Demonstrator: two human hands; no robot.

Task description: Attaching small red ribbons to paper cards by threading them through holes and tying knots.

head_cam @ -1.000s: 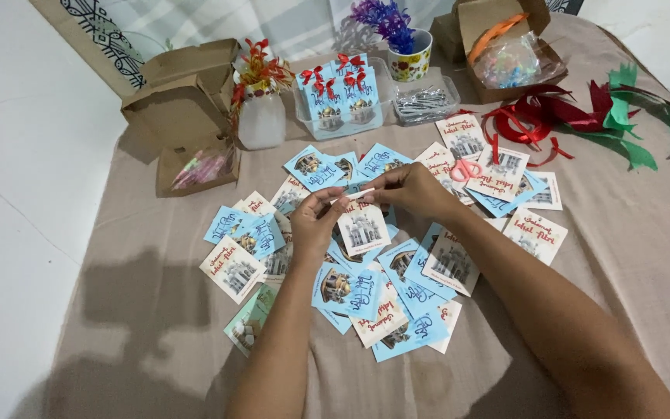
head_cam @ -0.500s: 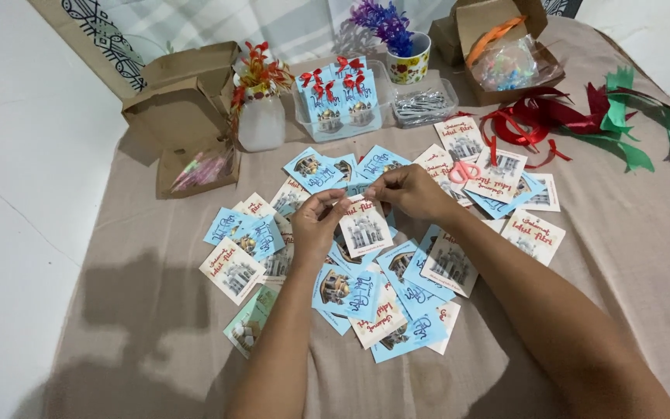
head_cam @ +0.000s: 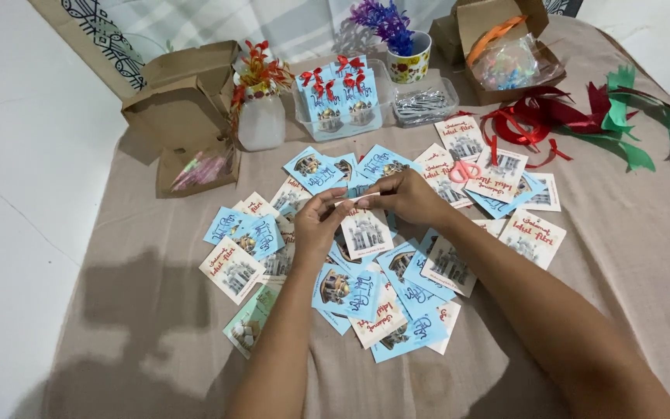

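My left hand (head_cam: 318, 221) and my right hand (head_cam: 405, 195) meet over the middle of a beige cloth. Together they pinch the top edge of a small white card (head_cam: 364, 231) with a building picture, which hangs below the fingers. Many similar blue and white cards (head_cam: 366, 291) lie scattered on the cloth beneath and around both hands. Pink-handled scissors (head_cam: 465, 169) rest on cards just right of my right hand.
At the back stand open cardboard boxes (head_cam: 184, 101), a white bottle with red flowers (head_cam: 261, 116), a clear tray of bowed cards (head_cam: 339, 101), a tray of metal clips (head_cam: 424, 105) and a cup of purple flowers (head_cam: 409, 58). Red ribbons (head_cam: 529, 120) and green ribbons (head_cam: 649, 128) lie right.
Both hands stay together over the pile. The held card has shifted slightly lower and now hangs more upright from the fingertips.
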